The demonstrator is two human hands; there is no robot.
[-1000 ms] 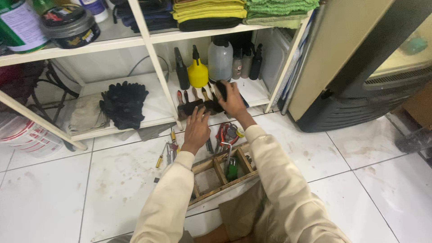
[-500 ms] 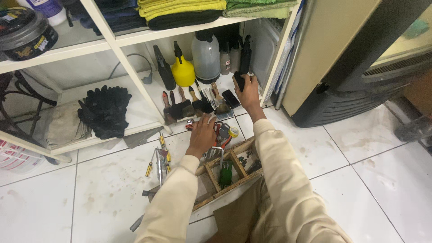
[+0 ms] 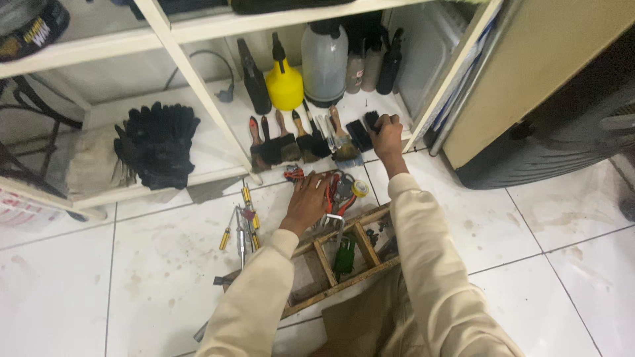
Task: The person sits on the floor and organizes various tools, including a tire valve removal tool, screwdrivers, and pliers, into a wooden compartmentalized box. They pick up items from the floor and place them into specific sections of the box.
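Note:
My right hand (image 3: 387, 135) reaches onto the low white shelf (image 3: 218, 125) and its fingers close on a small black block (image 3: 372, 120) at the right end of a row of paint brushes (image 3: 294, 142). A second black block (image 3: 359, 135) lies just left of it. My left hand (image 3: 305, 201) rests palm down on the tiled floor, over a pile of red-handled pliers and metal tools (image 3: 336, 192). A roll of yellow tape (image 3: 360, 188) sits beside that pile. Below both arms lies a wooden compartment tray (image 3: 344, 254).
Yellow-handled screwdrivers (image 3: 241, 221) lie on the floor left of my left hand. On the shelf stand a yellow spray bottle (image 3: 284, 82), a grey sprayer (image 3: 324, 59) and dark bottles; black gloves (image 3: 159, 142) lie left. A black appliance (image 3: 555, 132) and beige panel (image 3: 522, 79) stand to the right.
My right hand has stayed at the black block at the row's right end. The left hand has settled lower onto the tool pile. The view has moved closer to the shelf.

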